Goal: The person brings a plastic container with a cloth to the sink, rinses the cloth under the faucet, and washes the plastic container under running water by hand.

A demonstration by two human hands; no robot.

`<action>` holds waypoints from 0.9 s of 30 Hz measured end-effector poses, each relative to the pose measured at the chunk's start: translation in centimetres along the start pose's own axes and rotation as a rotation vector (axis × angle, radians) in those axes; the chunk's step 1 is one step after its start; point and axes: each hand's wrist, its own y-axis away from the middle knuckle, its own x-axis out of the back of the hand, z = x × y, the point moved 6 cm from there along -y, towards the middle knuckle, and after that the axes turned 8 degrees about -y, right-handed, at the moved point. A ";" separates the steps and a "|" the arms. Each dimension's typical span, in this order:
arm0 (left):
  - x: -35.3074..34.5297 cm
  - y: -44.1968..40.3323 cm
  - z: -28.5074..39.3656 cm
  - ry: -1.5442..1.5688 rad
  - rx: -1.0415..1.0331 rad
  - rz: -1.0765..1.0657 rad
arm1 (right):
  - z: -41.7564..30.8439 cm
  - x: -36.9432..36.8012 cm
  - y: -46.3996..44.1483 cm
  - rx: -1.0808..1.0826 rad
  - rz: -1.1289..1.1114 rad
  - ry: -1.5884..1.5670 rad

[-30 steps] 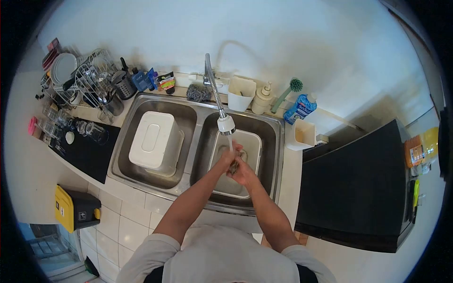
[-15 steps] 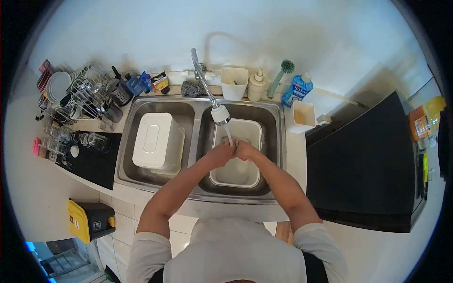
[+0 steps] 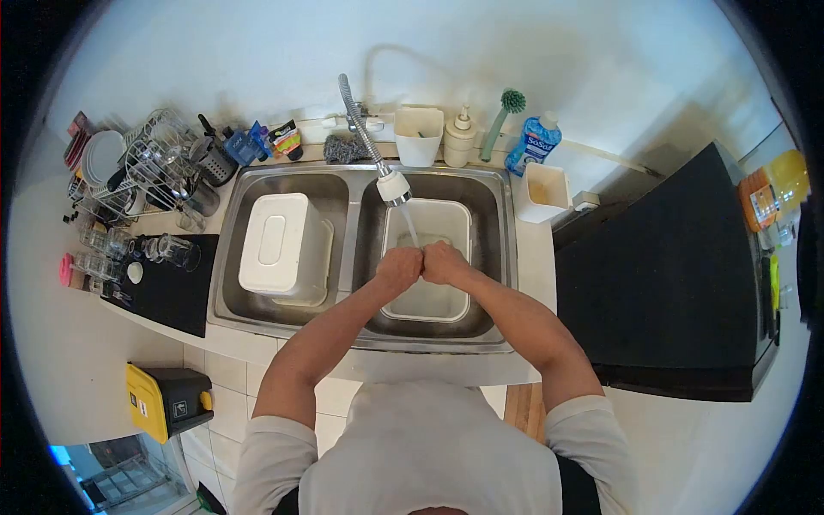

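Observation:
My left hand (image 3: pixel 401 267) and my right hand (image 3: pixel 442 262) are closed and meet knuckle to knuckle over the white basin (image 3: pixel 427 307) in the right sink. Whatever lies between the fingers is hidden. Water runs from the white faucet head (image 3: pixel 394 188) in a thin stream down to the fingers, nearest the left hand. The basin holds cloudy water.
In the left sink (image 3: pixel 230 292) stands an upturned white container (image 3: pixel 276 245). A dish rack (image 3: pixel 159 167) and glasses are at the left. Behind the sink are a grey scrubber (image 3: pixel 345 149), a soap dispenser (image 3: pixel 459 140), a green brush (image 3: pixel 496 129) and a blue bottle (image 3: pixel 534 144).
My hands have gone from cupped, with something dark between them, to closed and pressed together. They sit lower against the basin. The view has shifted, and the faucet head appears further left.

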 end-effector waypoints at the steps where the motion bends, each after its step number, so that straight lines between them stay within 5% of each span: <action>1: 0.2 0.2 0.2 0.008 -0.001 -0.013 | -0.8 0.7 0.7 0.016 0.002 -0.007; 12: 0.1 2.5 0.5 0.007 -0.054 0.116 | -2.3 0.3 3.5 0.177 0.219 0.078; 16: 0.1 3.0 0.6 0.144 0.033 0.144 | -3.2 1.2 5.0 0.072 0.240 -0.043; 21: 2.9 4.6 0.8 0.534 -0.101 0.171 | -0.5 3.4 8.9 0.095 0.366 -0.416; 27: -0.2 3.4 -3.2 0.611 0.074 0.214 | 8.4 6.0 16.2 -0.165 0.616 -0.326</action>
